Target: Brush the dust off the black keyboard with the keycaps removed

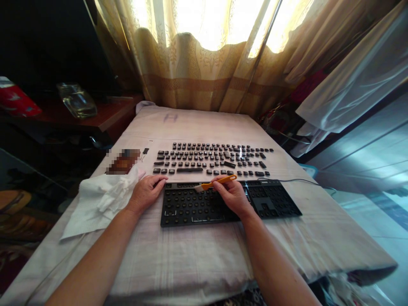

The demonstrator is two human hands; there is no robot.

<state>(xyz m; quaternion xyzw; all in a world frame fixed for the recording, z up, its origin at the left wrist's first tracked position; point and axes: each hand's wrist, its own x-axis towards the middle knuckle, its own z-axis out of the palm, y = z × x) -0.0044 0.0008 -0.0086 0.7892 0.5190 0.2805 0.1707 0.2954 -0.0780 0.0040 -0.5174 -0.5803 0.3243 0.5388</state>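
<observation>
A black keyboard (204, 208) with its keycaps off lies on the cloth, its bare switch posts showing. My right hand (234, 197) is closed around the orange handle of a small brush (210, 185). The pale bristles point left and rest at the upper rows of the keyboard. At the keyboard's top left corner, my left hand (148, 192) has its thumb and fingers closed on the edge. Just beyond the keyboard, black keycaps (189, 170) are laid out in rows, with a long space bar key among the nearest ones.
White crumpled tissues (108, 195) lie left of my left hand, beside a blurred-out item (124, 161). A small black object (145, 151) sits behind them. The keyboard's cable (296, 180) trails right. A glass jar (77, 100) stands on a wooden cabinet at the left.
</observation>
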